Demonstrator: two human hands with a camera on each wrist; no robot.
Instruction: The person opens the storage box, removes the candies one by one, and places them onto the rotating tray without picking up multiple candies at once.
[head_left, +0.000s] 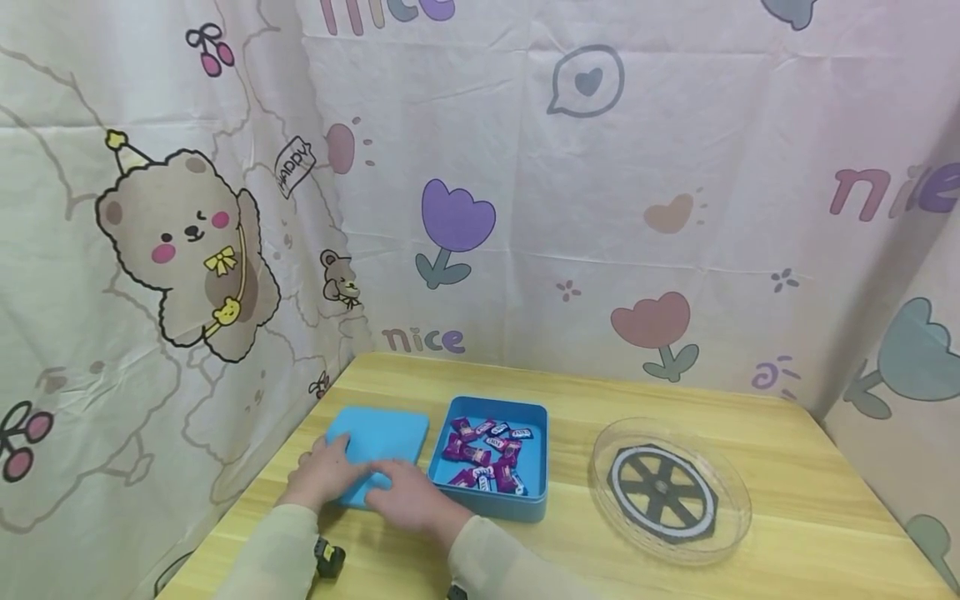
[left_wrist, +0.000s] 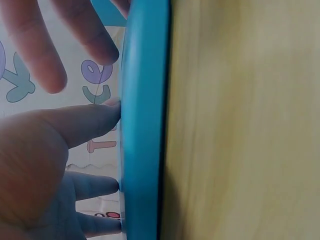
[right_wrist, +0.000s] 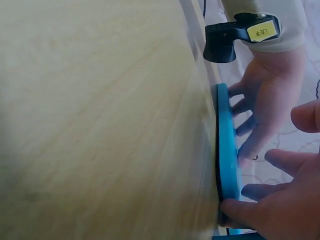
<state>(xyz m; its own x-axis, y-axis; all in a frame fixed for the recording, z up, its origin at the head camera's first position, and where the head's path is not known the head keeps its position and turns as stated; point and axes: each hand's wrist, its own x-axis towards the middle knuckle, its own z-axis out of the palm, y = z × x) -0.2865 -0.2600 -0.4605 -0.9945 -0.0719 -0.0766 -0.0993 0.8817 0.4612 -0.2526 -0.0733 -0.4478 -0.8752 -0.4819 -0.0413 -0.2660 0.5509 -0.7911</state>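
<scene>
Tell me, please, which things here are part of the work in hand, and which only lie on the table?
In the work:
blue lid, both hands on it: left hand, right hand
blue box beside it, with wrapped candies inside

Only lying about:
clear round tray with a wheel pattern
wooden table
printed curtain behind

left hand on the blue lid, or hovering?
Touching. The left wrist view shows the left hand's fingertips pressed against the blue lid with no gap; the right wrist view agrees.

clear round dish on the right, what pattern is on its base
A dark spoked wheel with a pale ring around it, on the clear round dish; the head view shows it best.
</scene>
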